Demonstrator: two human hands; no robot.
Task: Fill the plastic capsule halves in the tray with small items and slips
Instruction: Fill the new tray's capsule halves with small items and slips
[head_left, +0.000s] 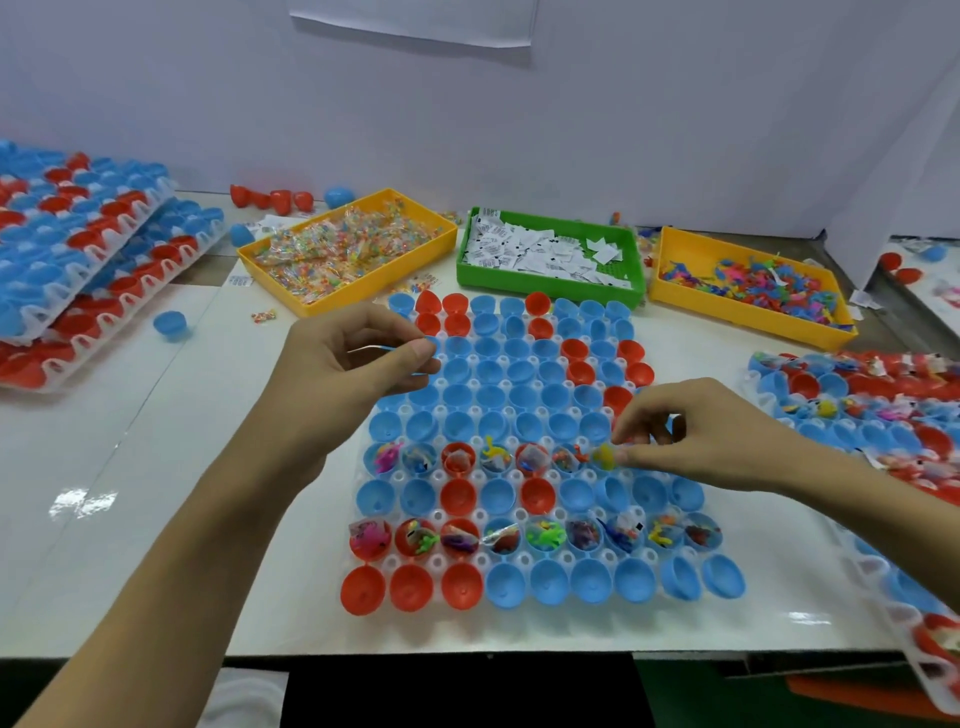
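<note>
Blue and red capsule halves (524, 395) fill the tray (524, 475) at frame centre, two rows loaded

Left hand (358, 358), mid-left, pinches a thin clear packet; right hand (696, 431), centre-right, pinches a small yellow toy (604, 456) over the half-filled row. I'd seat each piece fully inside its cup, working rightward, so nothing straddles a rim
</note>
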